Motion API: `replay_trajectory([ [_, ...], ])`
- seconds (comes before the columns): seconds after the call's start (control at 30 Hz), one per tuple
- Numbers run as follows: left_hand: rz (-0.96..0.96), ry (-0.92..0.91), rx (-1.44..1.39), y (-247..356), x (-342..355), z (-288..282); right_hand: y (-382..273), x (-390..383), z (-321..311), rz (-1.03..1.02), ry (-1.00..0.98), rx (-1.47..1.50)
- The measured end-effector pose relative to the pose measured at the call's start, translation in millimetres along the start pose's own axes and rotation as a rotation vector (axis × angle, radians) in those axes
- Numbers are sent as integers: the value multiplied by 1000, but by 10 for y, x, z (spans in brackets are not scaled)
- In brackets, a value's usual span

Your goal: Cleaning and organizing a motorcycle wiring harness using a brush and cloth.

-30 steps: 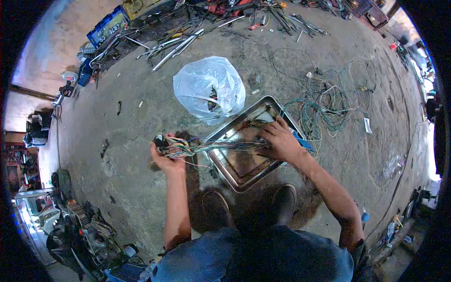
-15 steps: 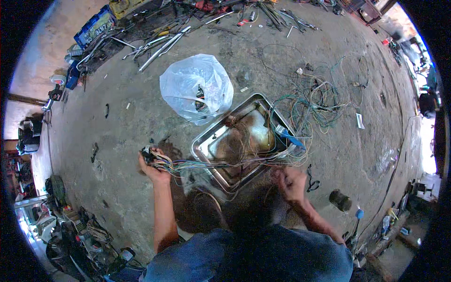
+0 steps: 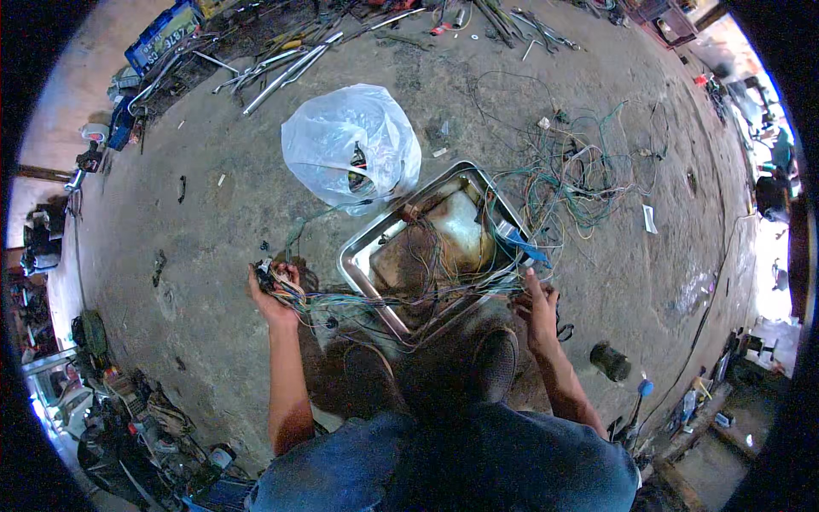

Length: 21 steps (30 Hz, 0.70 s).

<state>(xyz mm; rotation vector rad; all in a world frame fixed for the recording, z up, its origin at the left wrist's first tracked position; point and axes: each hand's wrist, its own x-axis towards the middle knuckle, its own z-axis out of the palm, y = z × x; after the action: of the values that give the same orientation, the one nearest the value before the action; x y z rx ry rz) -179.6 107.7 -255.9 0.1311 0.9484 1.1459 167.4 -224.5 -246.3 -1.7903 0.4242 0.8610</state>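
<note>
My left hand (image 3: 275, 299) is closed around one end of a wiring harness (image 3: 375, 300), where dark connectors bunch up in the palm. From there the multicoloured wires stretch across a rectangular metal tray (image 3: 363, 282). Beside the tray's right corner my right hand (image 3: 539, 311) has its fingers apart, with the fingertips close to the far end of the wires; whether they touch is unclear. A blue-handled brush (image 3: 527, 247) lies at that corner. Brown residue and loose wires are inside the tray.
A translucent plastic bag (image 3: 341, 145) with dark parts stands beyond the tray. Tangled loose wires (image 3: 580, 188) spread to its right. A dark cylinder (image 3: 610, 362) lies right of my forearm. Metal tools (image 3: 294, 77) line the far side. My feet are just below the tray.
My right hand has moved up toward the wires' right end and its fingers have spread from a curled, blurred shape. The left hand still holds the harness. The view has shifted slightly.
</note>
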Motion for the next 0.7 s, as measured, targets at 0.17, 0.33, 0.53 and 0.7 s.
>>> replay_trajectory([
  [0.17,90,7,-42,24,-9,10,-176,118,136,-400,19,-22],
  [0.33,153,-12,-29,94,-18,-108,-586,177,92,-546,-22,-148],
  [0.53,154,46,13,104,80,-283,-1494,-85,-417,-289,124,-1234],
  [0.7,82,116,-34,84,51,-104,-1723,-125,428,-1339,-9,-875],
])
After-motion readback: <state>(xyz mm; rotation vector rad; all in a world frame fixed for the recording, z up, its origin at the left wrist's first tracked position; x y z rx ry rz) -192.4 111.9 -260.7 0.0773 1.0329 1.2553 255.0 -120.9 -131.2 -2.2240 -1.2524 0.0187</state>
